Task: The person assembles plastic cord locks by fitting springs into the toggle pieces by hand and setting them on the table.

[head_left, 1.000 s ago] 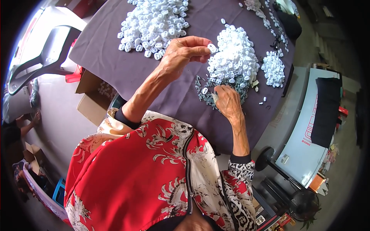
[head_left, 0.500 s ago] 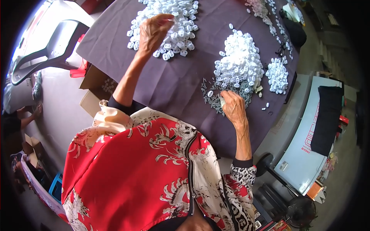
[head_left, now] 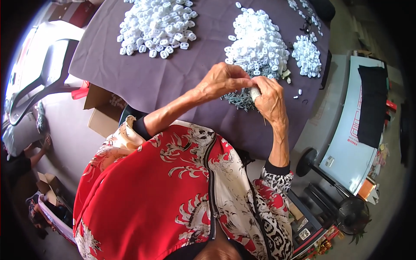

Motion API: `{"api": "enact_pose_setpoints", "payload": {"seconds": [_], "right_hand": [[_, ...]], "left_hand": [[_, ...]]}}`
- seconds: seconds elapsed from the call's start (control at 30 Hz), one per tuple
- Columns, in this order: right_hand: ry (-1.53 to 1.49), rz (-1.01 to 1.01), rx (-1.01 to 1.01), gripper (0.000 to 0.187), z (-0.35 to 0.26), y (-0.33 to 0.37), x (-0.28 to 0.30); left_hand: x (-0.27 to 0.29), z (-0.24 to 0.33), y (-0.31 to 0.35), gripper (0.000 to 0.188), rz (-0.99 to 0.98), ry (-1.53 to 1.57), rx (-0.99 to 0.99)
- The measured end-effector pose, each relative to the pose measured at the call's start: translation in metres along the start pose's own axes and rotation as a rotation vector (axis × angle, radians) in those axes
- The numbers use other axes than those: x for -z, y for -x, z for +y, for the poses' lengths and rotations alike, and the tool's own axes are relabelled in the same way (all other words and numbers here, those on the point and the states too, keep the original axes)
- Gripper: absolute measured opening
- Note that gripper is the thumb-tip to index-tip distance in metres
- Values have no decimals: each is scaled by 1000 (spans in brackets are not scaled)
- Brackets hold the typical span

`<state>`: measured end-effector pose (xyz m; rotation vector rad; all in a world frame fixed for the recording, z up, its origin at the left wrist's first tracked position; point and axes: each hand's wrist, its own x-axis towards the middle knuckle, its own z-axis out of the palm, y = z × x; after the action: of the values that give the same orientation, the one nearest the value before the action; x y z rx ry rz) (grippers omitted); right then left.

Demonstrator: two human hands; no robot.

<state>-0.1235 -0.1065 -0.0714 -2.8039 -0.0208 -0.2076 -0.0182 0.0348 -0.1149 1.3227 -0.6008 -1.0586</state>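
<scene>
My left hand [head_left: 222, 81] and my right hand [head_left: 271, 99] meet fingertip to fingertip above a heap of small grey screw-like pieces [head_left: 242, 102]. Both are closed in a pinch; whatever lies between the fingertips is hidden. Something pale [head_left: 255, 93] is wrapped around or held against a finger of my right hand. Just beyond the hands rises a pile of small white plastic pieces [head_left: 256, 39], oval with holes, spilling onto the grey ones. A second pile of white pieces [head_left: 158, 26] lies farther left.
A smaller white heap [head_left: 307, 56] lies at the right of the dark tablecloth [head_left: 203, 47]. An open cardboard box [head_left: 102, 106] stands below the table's left edge, near a chair [head_left: 39, 78]. At the right are a pale blue-grey board [head_left: 346, 143] with black cloth [head_left: 372, 104] and a fan [head_left: 353, 214].
My left hand has come from the left white pile, right and nearer, to meet my right hand. My right hand has lifted slightly from the grey pieces. The view has shifted.
</scene>
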Motion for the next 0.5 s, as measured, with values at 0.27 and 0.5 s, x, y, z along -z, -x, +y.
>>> {"api": "enact_pose_setpoints", "payload": {"seconds": [0.27,0.5], "right_hand": [[-168,89,-64,12,-6,6,-1],[-845,139,-431,8,-8,0,-1]], "left_hand": [[-2,-2,-4,21,-10,191,93],[-3,1,-4,17,-54,458,52]]}}
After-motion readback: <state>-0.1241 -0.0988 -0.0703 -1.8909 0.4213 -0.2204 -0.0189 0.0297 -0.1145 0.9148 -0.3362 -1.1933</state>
